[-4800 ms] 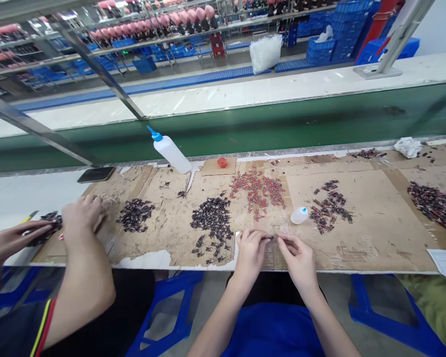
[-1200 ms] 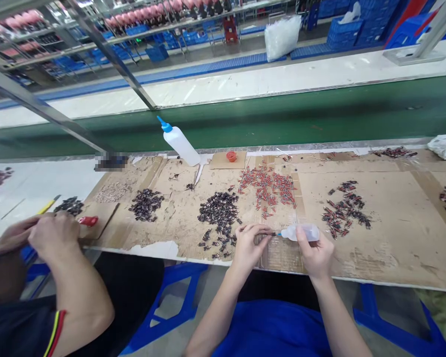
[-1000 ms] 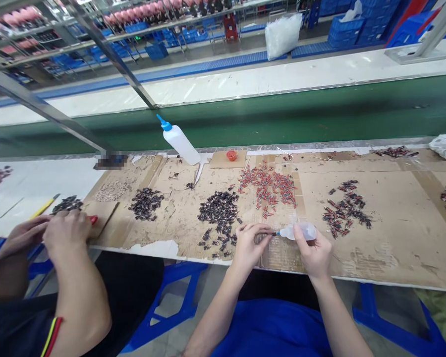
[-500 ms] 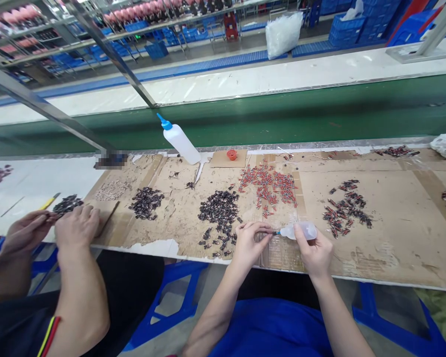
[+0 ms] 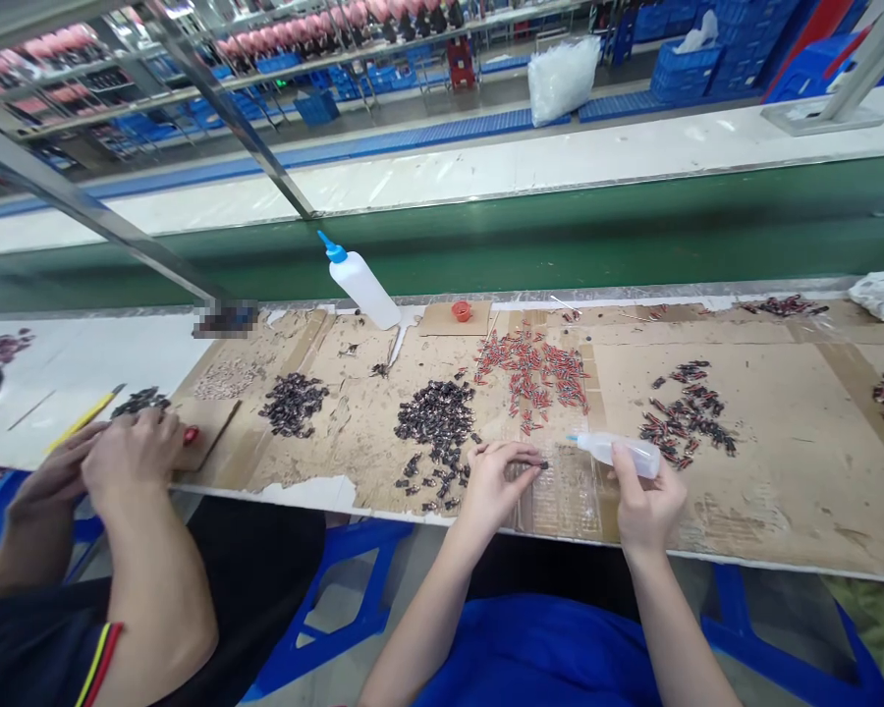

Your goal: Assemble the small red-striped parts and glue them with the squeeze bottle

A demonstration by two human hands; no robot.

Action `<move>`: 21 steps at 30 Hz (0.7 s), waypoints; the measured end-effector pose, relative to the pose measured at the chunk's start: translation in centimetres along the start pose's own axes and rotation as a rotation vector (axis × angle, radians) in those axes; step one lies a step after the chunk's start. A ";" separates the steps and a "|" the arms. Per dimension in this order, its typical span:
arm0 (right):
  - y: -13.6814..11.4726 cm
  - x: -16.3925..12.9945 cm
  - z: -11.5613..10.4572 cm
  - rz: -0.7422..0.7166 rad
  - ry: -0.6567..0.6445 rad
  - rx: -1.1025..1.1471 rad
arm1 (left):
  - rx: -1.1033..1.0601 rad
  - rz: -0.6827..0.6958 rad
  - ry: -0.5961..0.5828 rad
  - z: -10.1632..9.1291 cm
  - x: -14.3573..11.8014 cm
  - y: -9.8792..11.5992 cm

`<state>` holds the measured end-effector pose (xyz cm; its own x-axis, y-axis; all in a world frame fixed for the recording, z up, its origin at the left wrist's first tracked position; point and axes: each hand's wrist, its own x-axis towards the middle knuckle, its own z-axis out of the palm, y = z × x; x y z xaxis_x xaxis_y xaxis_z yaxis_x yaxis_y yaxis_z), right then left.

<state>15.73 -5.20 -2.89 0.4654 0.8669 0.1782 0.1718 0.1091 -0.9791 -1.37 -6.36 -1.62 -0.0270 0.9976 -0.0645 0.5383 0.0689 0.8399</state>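
My left hand [image 5: 492, 483] pinches a small dark part [image 5: 543, 463] between thumb and fingers, just above the cardboard-covered bench [image 5: 781, 491]. My right hand [image 5: 644, 496] grips a small clear squeeze bottle [image 5: 619, 453] whose blue tip points left, a short gap away from the part. A heap of dark parts [image 5: 434, 417] lies just left of my left hand. A spread of red parts [image 5: 534, 368] lies behind my hands. A pile of mixed red and dark parts [image 5: 682, 417] lies right of the bottle.
A large white bottle with a blue nozzle [image 5: 360, 280] leans at the bench's far edge beside a small red cap [image 5: 461, 310]. A green conveyor belt [image 5: 560, 236] runs behind. At left a co-worker's hands [image 5: 118, 457] handle small parts near another dark pile [image 5: 293, 403].
My right hand has drawn the squeeze bottle to the right, so its tip no longer touches the part in my left hand. The co-worker's hands keep shifting over their parts.
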 end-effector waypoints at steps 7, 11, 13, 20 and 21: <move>1.0 0.6 0.6 0.047 -0.071 0.109 | 0.220 0.041 0.174 -0.8 1.7 -0.1; 1.9 0.6 1.1 0.064 -0.163 0.163 | 0.364 0.075 0.190 -0.6 2.7 -0.3; 2.2 0.5 1.2 0.062 -0.177 0.158 | 0.402 0.107 0.152 -0.4 3.0 -0.4; 1.3 -0.7 0.5 -0.220 -0.035 -0.086 | 0.506 0.109 0.037 -0.2 3.1 -0.9; 1.0 -1.0 0.3 -0.296 0.002 -0.143 | 0.513 0.109 0.027 -0.2 3.1 -1.0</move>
<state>15.20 -5.84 -4.11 0.3786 0.8069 0.4534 0.4198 0.2869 -0.8611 -2.15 -3.30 -2.52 0.0341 0.9990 0.0284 0.8823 -0.0434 0.4687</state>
